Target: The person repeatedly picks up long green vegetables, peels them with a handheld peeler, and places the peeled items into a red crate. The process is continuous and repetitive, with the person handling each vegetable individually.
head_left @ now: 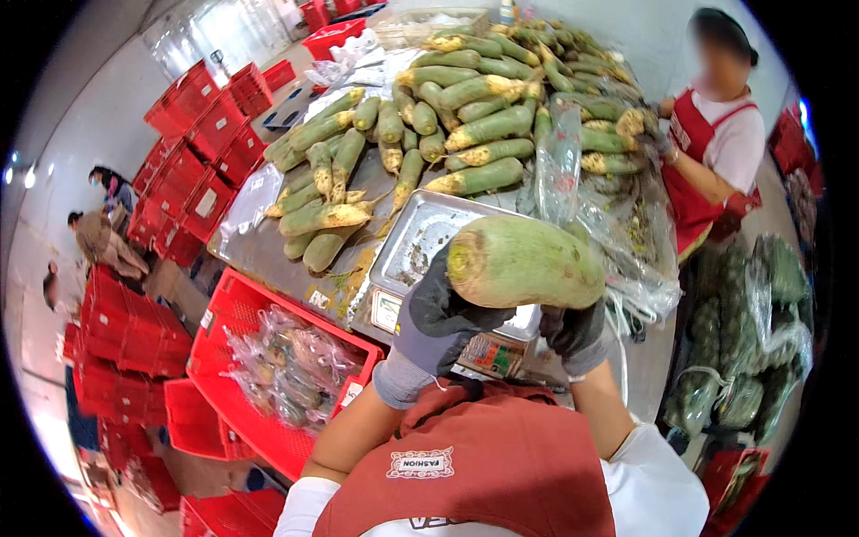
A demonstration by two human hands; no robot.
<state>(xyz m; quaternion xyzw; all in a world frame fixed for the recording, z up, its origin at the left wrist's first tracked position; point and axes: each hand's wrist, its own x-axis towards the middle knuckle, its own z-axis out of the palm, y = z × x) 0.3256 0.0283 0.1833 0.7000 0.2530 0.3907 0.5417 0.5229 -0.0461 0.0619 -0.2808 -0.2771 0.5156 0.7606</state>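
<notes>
A large pale-green radish [528, 262] is held up level in front of me, above a metal weighing-scale tray [413, 234]. My left hand [436, 315], in a grey and black glove, closes around its left end from below. Under the right end, my right hand [575, 338] grips it in a matching glove; part of those fingers is hidden by the radish. Below my hands the scale's display panel [488, 355] shows partly. Beyond the tray lies a big heap of green radishes [488, 134], several with yellowish, rough ends.
A red crate [234, 416] with bagged produce [291, 367] stands at my left. Clear plastic bags [562, 170] lie on the table's right side. Another person [707, 152] in a red apron handles radishes there. Bagged radishes [738, 340] sit lower right; red crates [192, 134] are stacked far left.
</notes>
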